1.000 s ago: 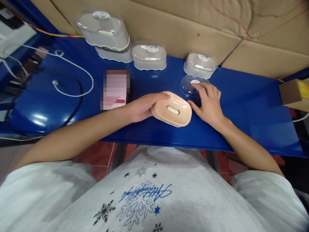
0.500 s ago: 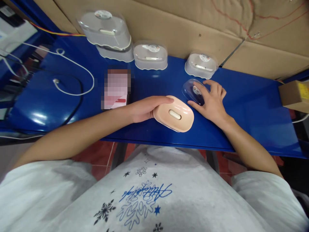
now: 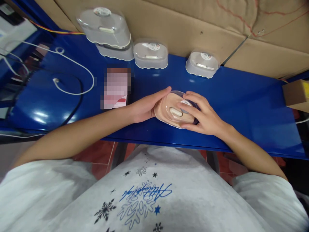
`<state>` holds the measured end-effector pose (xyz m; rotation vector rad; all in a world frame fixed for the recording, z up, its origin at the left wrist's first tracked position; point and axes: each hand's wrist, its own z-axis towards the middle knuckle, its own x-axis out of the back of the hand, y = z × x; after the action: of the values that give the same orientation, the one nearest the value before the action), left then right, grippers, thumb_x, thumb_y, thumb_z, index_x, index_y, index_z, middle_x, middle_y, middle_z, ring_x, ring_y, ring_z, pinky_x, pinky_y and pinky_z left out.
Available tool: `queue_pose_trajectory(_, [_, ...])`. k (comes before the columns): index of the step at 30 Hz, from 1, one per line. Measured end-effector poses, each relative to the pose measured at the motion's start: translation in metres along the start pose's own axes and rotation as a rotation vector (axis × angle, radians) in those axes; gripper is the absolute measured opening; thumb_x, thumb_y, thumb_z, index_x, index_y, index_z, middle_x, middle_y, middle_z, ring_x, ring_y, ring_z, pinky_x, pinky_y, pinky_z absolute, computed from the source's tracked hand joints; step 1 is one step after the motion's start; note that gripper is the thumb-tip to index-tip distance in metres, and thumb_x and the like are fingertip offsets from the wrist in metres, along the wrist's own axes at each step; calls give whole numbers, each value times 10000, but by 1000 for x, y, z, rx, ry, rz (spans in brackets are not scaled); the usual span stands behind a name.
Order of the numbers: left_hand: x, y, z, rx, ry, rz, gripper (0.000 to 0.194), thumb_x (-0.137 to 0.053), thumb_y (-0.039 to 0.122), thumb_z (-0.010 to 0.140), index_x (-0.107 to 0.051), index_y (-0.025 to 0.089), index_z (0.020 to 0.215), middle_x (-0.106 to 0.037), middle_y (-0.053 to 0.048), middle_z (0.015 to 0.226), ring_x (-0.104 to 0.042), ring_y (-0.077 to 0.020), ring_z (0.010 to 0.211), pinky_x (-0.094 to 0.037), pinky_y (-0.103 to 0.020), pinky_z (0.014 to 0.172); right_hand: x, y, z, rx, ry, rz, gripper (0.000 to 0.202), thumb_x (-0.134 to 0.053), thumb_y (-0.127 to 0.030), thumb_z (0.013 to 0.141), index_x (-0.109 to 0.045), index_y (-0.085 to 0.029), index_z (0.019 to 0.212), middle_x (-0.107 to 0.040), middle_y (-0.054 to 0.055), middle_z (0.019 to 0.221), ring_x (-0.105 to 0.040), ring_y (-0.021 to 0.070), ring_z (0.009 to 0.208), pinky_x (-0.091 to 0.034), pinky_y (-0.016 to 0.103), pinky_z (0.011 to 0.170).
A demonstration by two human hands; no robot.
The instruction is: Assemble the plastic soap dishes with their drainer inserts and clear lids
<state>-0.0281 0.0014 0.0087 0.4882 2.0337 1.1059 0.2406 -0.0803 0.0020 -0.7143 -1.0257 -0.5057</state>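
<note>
My left hand [image 3: 147, 108] is wrapped round the left end of a peach oval soap dish [image 3: 165, 116], with its thumb up along the rim. The dish has a pale pill-shaped piece in its middle. My right hand [image 3: 205, 116] grips a clear plastic lid [image 3: 177, 93] from above, fingers spread over it and the thumb on the near side. The lid, which bears a round sticker, lies over the dish, its right end partly hidden by my fingers. Whether it is fully seated, I cannot tell.
Along the cardboard at the back stand grey lidded boxes: a stack [image 3: 106, 29] at left, one box [image 3: 151, 56] in the middle and another [image 3: 202, 64] at right. A phone-like pixelated object [image 3: 117, 88] and a white cable [image 3: 93, 77] lie left on the blue table [image 3: 251, 106].
My right hand has lifted the clear lid off the table and brought it left, onto the peach soap dish. The left hand keeps its hold, its thumb now raised off the inside.
</note>
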Motion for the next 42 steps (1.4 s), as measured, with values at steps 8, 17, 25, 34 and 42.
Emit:
queue_pose_trajectory(8, [-7, -6, -2, -74, -28, -8, 552, -681, 738, 1014, -858, 261, 1226, -862, -78, 1292, -768, -365, 1337, -634, -462, 1106, 2, -5, -1, 75, 29, -57, 683, -693, -648, 1041, -557, -389, 1658, -574, 109, 1698, -507, 423, 1613, -499, 664, 1261])
queue_pose_trajectory(17, [-10, -6, -2, -107, 14, -68, 508, -676, 683, 1028, -853, 265, 1257, -855, -57, 1321, -768, -355, 1339, -656, -427, 1064, -5, -11, 0, 0, 21, -56, 719, -732, -663, 1005, -554, -403, 1652, -478, 118, 1782, -401, 470, 1683, -410, 766, 1301])
queue_pose_trajectory(25, [-9, -9, 1, -96, 76, -78, 572, -615, 727, 1052, -839, 248, 1270, -859, -70, 1295, -780, -349, 1304, -661, -408, 1041, -7, -6, 1, 13, 62, 38, 810, -741, -647, 1012, -467, -351, 1715, -484, 144, 1777, -404, 434, 1694, -411, 715, 1343])
queue_pose_trajectory(34, [-10, -11, -1, -248, -15, -63, 614, -701, 730, 1020, -778, 246, 1390, -801, -72, 1437, -712, -347, 1420, -601, -443, 1168, -16, -3, 1, -57, 195, 114, 1013, -814, -714, 921, -333, -442, 1770, -386, 98, 1829, -424, 477, 1669, -415, 755, 1339])
queue_pose_trajectory(42, [-13, -5, -3, -241, -5, -50, 533, -801, 513, 979, -761, 194, 1404, -804, -95, 1417, -736, -331, 1376, -633, -390, 1088, -14, 5, 2, 22, 214, 75, 984, -843, -628, 941, -302, -514, 1755, -353, 54, 1840, -391, 515, 1679, -359, 848, 1325])
